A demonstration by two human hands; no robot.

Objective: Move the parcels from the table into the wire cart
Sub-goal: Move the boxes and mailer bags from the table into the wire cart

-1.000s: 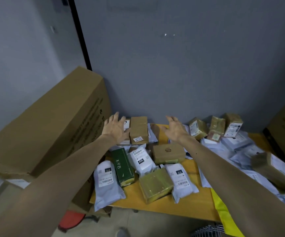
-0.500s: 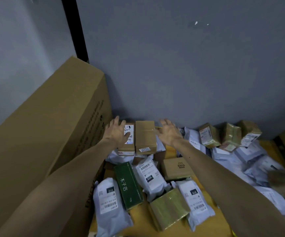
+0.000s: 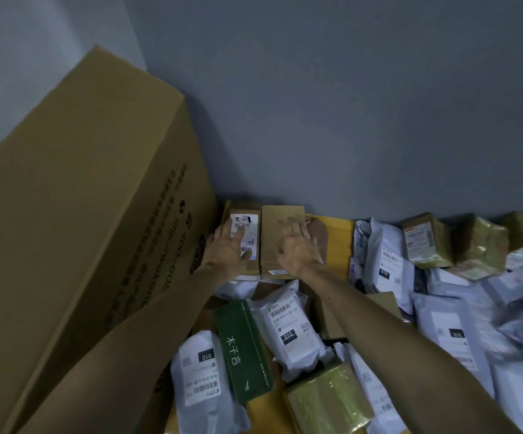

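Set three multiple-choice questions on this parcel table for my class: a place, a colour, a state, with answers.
1. Where does the dark green rectangular box lie?
A. In a wire cart.
B. Between two white plastic mailer bags.
C. On the floor.
2. What colour is the table top?
A. Red.
B. Black.
C. Yellow.
3. What are the hands doing?
A. The left hand and right hand rest on two brown cardboard boxes.
B. Lifting one bag.
C. Hanging idle.
Answers: B, a bag lies along each side; C, bare yellow shows beyond the right hand; A, fingers lie spread on the boxes.
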